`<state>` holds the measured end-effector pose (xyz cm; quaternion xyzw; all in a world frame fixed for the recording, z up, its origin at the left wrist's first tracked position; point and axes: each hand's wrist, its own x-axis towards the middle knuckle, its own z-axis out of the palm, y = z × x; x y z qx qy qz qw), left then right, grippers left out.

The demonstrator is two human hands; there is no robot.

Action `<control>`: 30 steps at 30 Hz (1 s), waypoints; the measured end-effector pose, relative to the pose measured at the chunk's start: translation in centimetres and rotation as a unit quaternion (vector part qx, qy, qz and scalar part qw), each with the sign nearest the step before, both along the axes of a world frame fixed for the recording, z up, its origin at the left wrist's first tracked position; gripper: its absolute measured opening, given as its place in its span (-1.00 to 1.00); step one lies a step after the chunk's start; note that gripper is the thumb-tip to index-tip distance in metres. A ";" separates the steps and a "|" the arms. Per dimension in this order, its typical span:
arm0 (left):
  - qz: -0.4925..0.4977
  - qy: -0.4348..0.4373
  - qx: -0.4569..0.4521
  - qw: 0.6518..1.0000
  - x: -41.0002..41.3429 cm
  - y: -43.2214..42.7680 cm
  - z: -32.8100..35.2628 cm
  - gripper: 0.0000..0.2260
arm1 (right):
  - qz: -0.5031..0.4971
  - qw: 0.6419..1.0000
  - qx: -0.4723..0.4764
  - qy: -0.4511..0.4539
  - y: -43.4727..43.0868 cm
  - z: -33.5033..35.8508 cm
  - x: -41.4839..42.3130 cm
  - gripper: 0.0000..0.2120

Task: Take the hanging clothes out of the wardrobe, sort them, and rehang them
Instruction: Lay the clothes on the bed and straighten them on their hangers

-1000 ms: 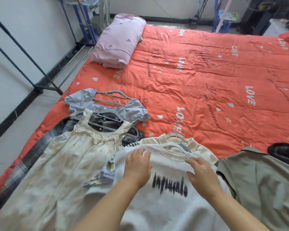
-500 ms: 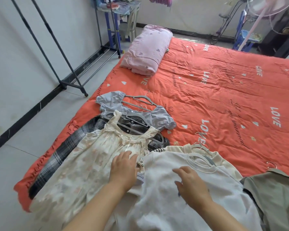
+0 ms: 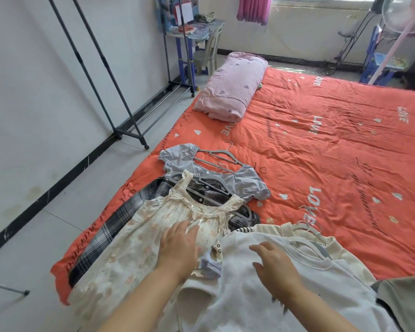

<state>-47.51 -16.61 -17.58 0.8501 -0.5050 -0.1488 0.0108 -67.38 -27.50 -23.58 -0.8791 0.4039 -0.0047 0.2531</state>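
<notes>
The left hand [image 3: 179, 245] lies flat, fingers straight, on the cream floral dress [image 3: 130, 248], gripping nothing. The dress runs lengthwise from under the wrist out past the fingertips, its grey hanger [image 3: 248, 215] just beyond them and slightly to the right. The right hand [image 3: 277, 267], open with fingers spread, sits over the white T-shirt [image 3: 244, 307] alongside, so the left looks nearer for lifting the dress.

Single head-worn wide-angle view: you look forward and down, your left hand [image 3: 177, 248] and right hand [image 3: 278, 267] close below, the orange quilt [image 3: 321, 152] stretching toward the far wall [image 3: 297, 39].
</notes>
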 end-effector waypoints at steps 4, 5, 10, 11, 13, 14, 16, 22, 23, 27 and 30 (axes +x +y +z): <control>-0.021 0.012 -0.004 1.000 1.7 -0.9 -0.1 -0.55 | -0.018 1.000 0.004 0.018 0.4 0.4 1.3 -0.61; -0.031 0.017 -0.004 0.999 2.1 -1.3 -0.2 -0.55 | -0.026 0.999 0.005 0.026 0.6 0.5 1.7 -0.60; -0.099 0.040 -0.008 0.994 4.2 -3.0 -0.5 -0.55 | -0.083 0.995 0.003 0.046 2.2 1.1 3.8 -0.60; -0.113 0.044 -0.008 0.993 4.7 -3.4 -0.5 -0.55 | -0.095 0.994 0.001 0.049 2.5 1.2 4.2 -0.61; -0.140 0.046 -0.012 0.989 5.6 -4.0 -0.6 -0.55 | -0.119 0.992 -0.003 0.048 3.2 1.4 5.1 -0.61; -0.153 0.047 -0.015 0.987 6.1 -4.3 -0.6 -0.55 | -0.130 0.990 -0.006 0.047 3.6 1.5 5.5 -0.61; -0.178 0.045 -0.022 0.983 6.8 -4.7 -0.8 -0.55 | -0.153 0.987 -0.006 0.045 4.5 1.6 6.0 -0.61; -0.234 0.050 -0.021 0.971 7.8 -5.5 -2.0 -0.54 | -0.220 0.975 0.006 0.042 7.0 1.5 6.1 -0.61; -0.242 0.054 -0.026 0.968 7.8 -5.6 -2.1 -0.54 | -0.230 0.972 0.010 0.045 7.3 1.4 5.9 -0.61; -0.268 0.063 -0.047 0.960 6.8 -6.2 -2.5 -0.53 | -0.263 0.963 0.015 0.055 8.3 1.4 4.7 -0.61; -0.284 0.059 -0.057 0.955 5.4 -6.7 -3.1 -0.55 | -0.276 0.959 0.015 0.068 8.5 1.4 3.1 -0.60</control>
